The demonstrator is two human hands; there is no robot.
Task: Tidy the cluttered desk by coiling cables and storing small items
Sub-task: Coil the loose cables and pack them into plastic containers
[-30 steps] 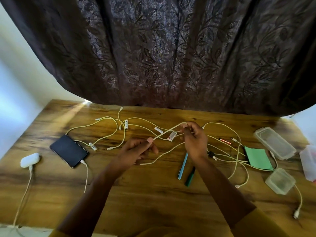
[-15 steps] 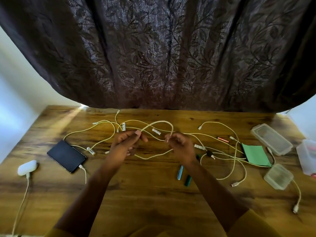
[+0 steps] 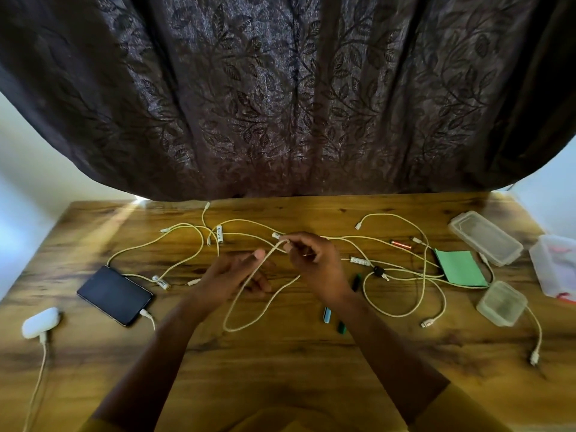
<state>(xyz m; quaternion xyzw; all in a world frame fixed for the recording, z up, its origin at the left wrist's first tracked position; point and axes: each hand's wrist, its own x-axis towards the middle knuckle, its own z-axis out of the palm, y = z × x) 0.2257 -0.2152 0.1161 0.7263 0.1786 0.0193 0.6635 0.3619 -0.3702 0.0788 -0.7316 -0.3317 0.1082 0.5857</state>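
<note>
Both hands work one cream cable (image 3: pixel 249 319) above the middle of the wooden desk (image 3: pixel 280 363). My right hand (image 3: pixel 314 263) pinches the cable at the top of a loop. My left hand (image 3: pixel 233 272) has its fingers extended, and the cable runs across its fingertips. The loop hangs down from the hands toward the desk's front. Several other cream cables (image 3: pixel 402 269) lie tangled across the desk. Small batteries (image 3: pixel 220 234) lie among them.
A black phone (image 3: pixel 114 294) lies at left with a cable plugged in, a white earbud case (image 3: pixel 40 322) further left. Two pens (image 3: pixel 333 319) lie under my right forearm. A green notepad (image 3: pixel 460 268) and clear plastic boxes (image 3: pixel 484 236) sit at right. A dark curtain (image 3: pixel 280 88) hangs behind.
The hands have come closer together and the cable, stretched straight a second ago, now hangs in a loop below them. The view has tilted up a little.
</note>
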